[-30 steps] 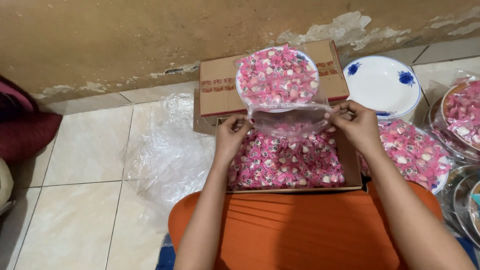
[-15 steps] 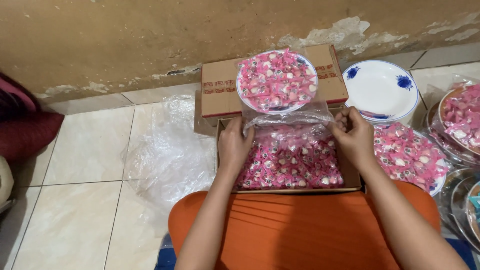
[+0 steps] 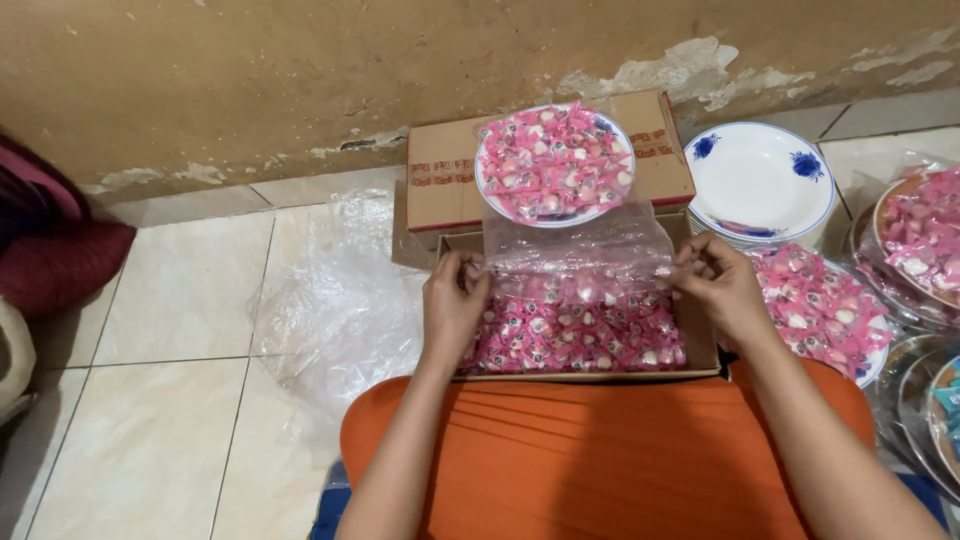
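my left hand (image 3: pixel 452 305) and right hand (image 3: pixel 718 285) pinch a clear plastic wrap (image 3: pixel 580 250) stretched over a cardboard box (image 3: pixel 700 340) of pink wrapped candies (image 3: pixel 575 335).

A pale tiled floor (image 3: pixel 180 300) carried everything. Left of the hands lay crumpled clear plastic sheeting (image 3: pixel 330 300); beyond them stood a cardboard box (image 3: pixel 445 185), and to their right stacked blue-flowered white plates (image 3: pixel 760 180).

Even, soft indoor light, fairly bright; no hard shadows, just faint shade near the cardboard box (image 3: pixel 560 175). Mild glare on clear plastic sheet (image 3: pixel 335 300) at left & white plate (image 3: pixel 760 185) far right. Focus sharp mid-frame, edges slightly soft w/ minor wide-angle bend.
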